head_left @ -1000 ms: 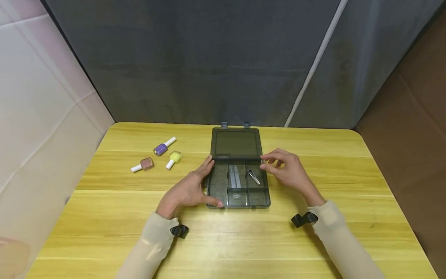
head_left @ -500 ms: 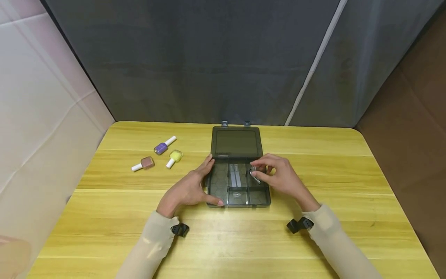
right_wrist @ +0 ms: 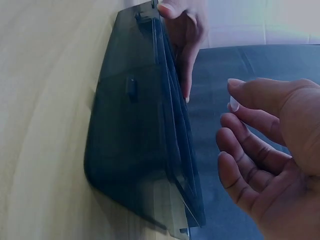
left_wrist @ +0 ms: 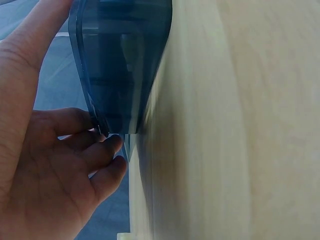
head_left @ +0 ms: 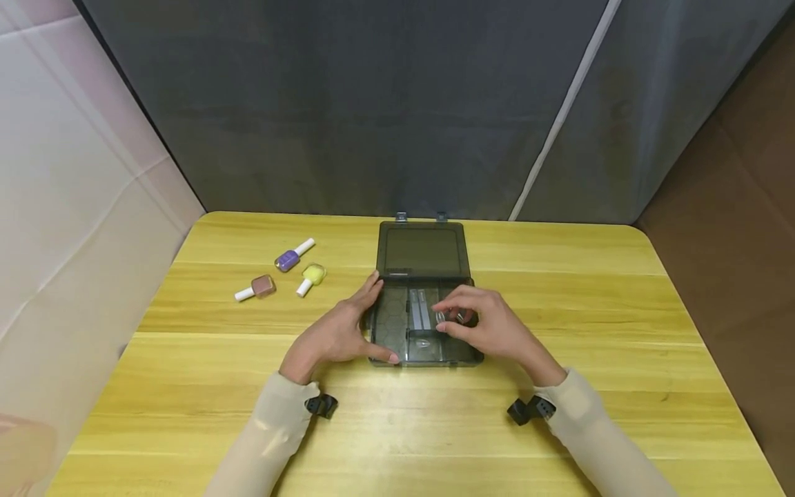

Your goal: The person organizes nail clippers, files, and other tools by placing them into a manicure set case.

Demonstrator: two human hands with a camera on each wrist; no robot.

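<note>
At frame centre, my left hand point(head_left: 332, 336) grips the smoky plastic box point(head_left: 397, 321) by its left wall; my right hand point(head_left: 491, 330) hovers loosely curled over its right compartments, holding nothing I can see; the tiny slippery contents need fingertip pinches.

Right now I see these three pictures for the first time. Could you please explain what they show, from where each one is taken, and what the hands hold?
No machine is here: a person works with two bare hands. The wide picture comes from a camera on the head, looking down at a yellow wooden table. The other two come from cameras on the wrists, so they look sideways and close.

On the table lies a dark see-through box with its lid open flat behind it. The left hand holds the box by its left side. The right hand is over the right compartments; its fingers pinch something small, too small to name. To the left lie three nail polish bottles: purple, pink and yellow.
</note>
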